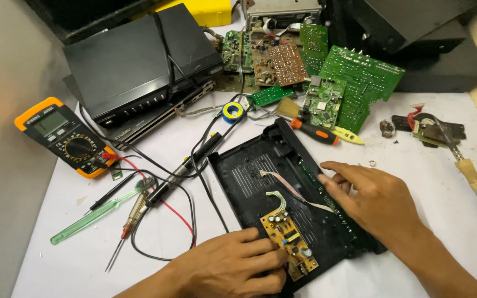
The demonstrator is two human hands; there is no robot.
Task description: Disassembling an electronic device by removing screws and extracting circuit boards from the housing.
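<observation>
An open black plastic device casing (255,165) lies on the white table in front of me. A small yellow circuit board (289,238) sits in its near end, with a flat ribbon cable (292,190) running from it. My left hand (233,267) rests at the casing's near edge, its fingertips touching the yellow board. My right hand (374,196) lies over the casing's right side, fingers spread and pressing on the green board strip along that edge. Neither hand grips anything.
An orange multimeter (64,137) with red and black probes lies at left, beside a green-handled screwdriver (95,215). Black set-top boxes (139,60) are stacked at the back left. Green circuit boards (349,83) are heaped at the back. A solder roll (232,111), an orange-handled screwdriver (314,132) and a soldering iron (470,171) lie around.
</observation>
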